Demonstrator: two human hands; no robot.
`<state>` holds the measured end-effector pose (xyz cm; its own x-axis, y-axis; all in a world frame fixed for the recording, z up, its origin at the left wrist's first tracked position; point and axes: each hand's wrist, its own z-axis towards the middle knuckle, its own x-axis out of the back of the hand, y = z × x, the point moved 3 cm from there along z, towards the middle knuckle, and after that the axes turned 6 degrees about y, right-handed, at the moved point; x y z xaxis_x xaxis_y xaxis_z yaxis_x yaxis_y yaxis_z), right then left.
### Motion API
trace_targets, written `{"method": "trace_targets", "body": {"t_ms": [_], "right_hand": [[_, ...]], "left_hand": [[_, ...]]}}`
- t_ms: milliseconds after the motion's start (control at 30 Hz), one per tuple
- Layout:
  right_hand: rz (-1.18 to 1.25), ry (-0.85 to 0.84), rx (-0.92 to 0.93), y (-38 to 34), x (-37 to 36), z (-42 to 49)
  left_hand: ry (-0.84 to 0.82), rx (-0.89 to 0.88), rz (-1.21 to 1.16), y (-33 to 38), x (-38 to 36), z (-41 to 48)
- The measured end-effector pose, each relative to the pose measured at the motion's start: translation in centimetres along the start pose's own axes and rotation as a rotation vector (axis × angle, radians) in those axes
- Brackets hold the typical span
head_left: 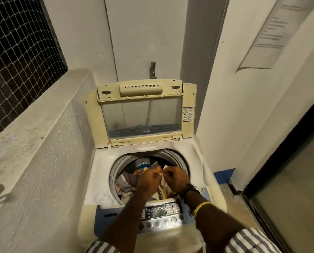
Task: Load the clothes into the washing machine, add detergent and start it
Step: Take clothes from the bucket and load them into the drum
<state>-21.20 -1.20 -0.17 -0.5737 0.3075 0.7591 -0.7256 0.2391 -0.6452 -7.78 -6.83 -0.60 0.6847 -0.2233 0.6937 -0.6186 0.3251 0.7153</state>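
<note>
A cream top-loading washing machine (101,167) stands with its lid (141,114) raised against the wall. Mixed clothes (127,181) in grey, white and orange fill the drum. Both hands hover over the drum opening, close together. My left hand (148,179) and my right hand (176,178) each pinch one end of a small pale item (162,174) between them. Whether it is a sachet or a bit of cloth I cannot tell. The control panel (159,210) with its buttons lies under my forearms.
A concrete ledge (43,125) runs along the left under a netted window (15,52). A tap (153,70) sticks out of the wall behind the lid. On the right are a blue object (224,173) on the floor and a glass door (289,198).
</note>
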Motion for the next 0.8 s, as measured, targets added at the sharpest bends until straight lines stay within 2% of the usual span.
{"method": "trace_targets", "body": {"t_ms": [200,367,633,800], "right_hand": [[0.003,0.163,-0.049,-1.0,1.7,-3.7],[0.003,0.301,-0.066,-1.0,3.0,-7.0],[-0.014,0.374,-0.164,1.3,5.8,-11.1],[0.0,0.416,-0.188,3.3,7.9,-13.3]], "left_hand": [[0.062,-0.045,-0.109,1.5,1.0,-2.4],[0.03,-0.09,-0.228,2.5,0.4,-4.6],[-0.011,-0.136,-0.289,6.0,-2.0,-7.3],[0.039,-0.196,-0.284,8.3,-3.9,-9.0]]}}
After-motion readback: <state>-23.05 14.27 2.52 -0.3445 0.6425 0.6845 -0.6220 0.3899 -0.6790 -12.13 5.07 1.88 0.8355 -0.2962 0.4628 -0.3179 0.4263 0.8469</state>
